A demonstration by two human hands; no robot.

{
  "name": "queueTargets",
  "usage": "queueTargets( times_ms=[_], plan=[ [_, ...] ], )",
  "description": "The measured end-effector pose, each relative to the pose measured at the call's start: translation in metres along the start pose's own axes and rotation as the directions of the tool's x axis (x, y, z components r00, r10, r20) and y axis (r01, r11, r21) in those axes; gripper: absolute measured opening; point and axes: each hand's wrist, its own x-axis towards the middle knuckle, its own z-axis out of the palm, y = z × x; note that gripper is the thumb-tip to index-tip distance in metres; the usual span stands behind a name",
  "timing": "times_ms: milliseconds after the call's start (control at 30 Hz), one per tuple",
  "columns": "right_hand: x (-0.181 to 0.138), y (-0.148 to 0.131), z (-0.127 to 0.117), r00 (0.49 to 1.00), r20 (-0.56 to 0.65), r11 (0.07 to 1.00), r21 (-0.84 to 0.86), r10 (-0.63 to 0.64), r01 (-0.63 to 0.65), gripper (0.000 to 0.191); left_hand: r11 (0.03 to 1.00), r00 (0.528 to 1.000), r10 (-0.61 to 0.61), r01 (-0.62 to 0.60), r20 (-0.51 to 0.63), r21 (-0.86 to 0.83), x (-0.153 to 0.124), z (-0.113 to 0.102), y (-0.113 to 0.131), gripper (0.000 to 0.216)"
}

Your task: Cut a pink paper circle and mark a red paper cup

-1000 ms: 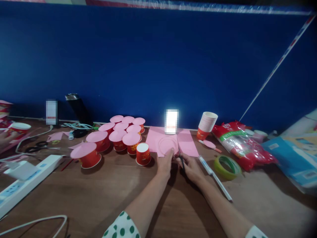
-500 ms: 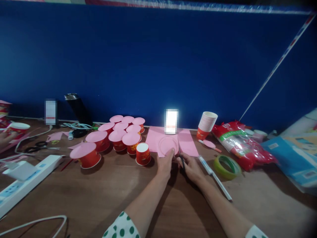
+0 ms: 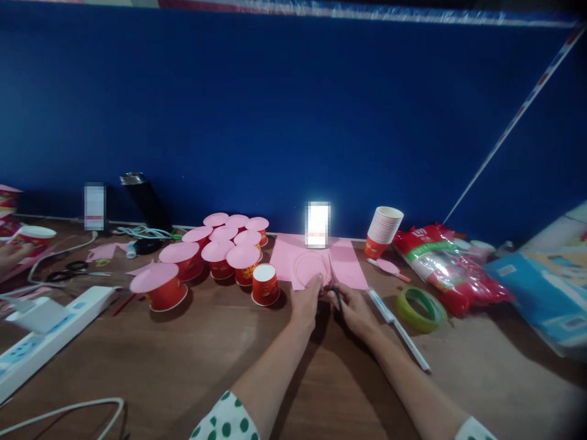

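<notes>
Between thumb and fingers, my left hand grips a piece of pink paper with a circle drawn on it. Dark-handled scissors are in my right hand, their blades up against the paper's right side. More pink paper lies flat behind and to the right. Left of my hands stands an upside-down red paper cup with a pale base. Beyond it several red cups carry pink paper discs on top.
A lit phone leans at the back. To the right are stacked cups, a roll of tape, a white-blue cutter-like tool and a red plastic bag. At left lie a power strip and another person's hand.
Both hands stay almost in place, with the scissors still at the paper's right side. Nothing else has visibly moved.
</notes>
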Motion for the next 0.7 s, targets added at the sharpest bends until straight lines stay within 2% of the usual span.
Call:
queueTargets(
  times_ms=[233, 400, 700],
  plan=[
    [-0.002, -0.007, 0.001, 0.999, 0.008, 0.998, 0.052, 0.038, -0.039, 0.035, 1.0, 1.0, 0.011, -0.011, 0.006, 0.002, 0.0, 0.0, 0.001, 0.031],
    [-0.002, -0.01, 0.001, 1.0, 0.015, 0.999, 0.037, 0.025, -0.026, 0.033, 0.999, 1.0, 0.027, -0.026, 0.016, -0.039, -0.002, 0.001, 0.005, 0.038],
    [-0.001, -0.011, 0.001, 1.0, 0.01, 1.0, 0.006, 0.0, 0.0, 0.032, 0.999, 0.999, 0.036, -0.036, 0.028, -0.012, -0.001, -0.001, 0.0, 0.035]
  ],
)
